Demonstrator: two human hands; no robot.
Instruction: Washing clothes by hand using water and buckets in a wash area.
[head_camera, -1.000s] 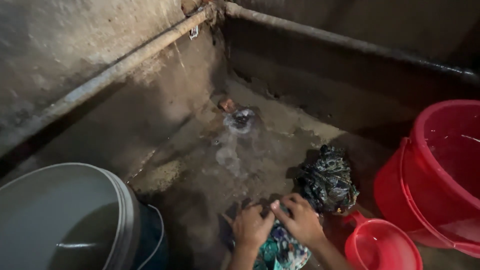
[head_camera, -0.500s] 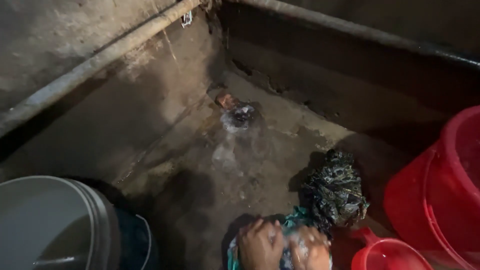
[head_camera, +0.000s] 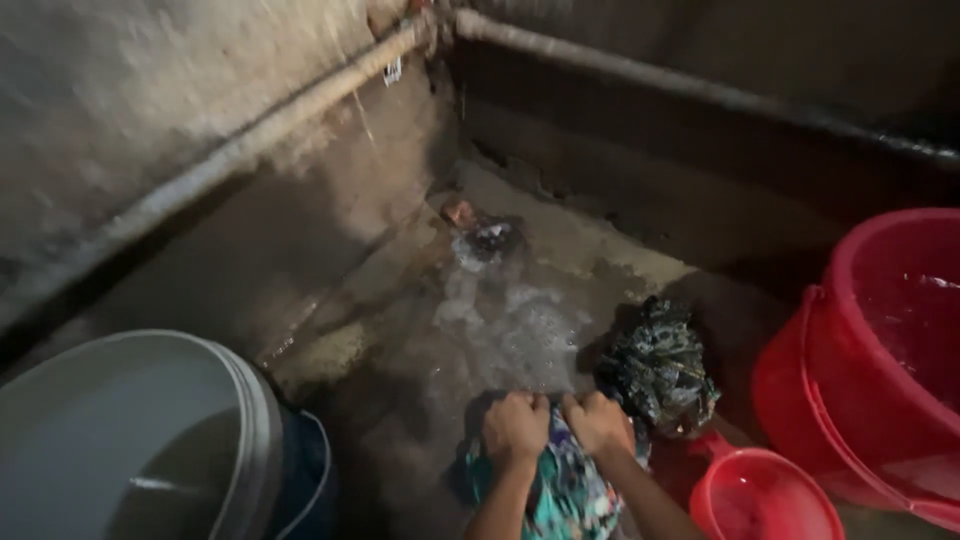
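Nearby, red bucket (head_camera: 800, 400) with water, grey drum (head_camera: 255, 400) likewise, red scoop (head_camera: 765, 495).

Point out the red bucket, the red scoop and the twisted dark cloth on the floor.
red bucket (head_camera: 800, 380), head view, outer wall.
red scoop (head_camera: 790, 470), head view, rim.
twisted dark cloth (head_camera: 655, 365), head view, middle of the bundle.

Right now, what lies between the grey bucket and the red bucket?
In the head view, between the grey bucket and red bucket: wet floor, both fists gripping patterned cloth, a dark bundle, a red scoop.
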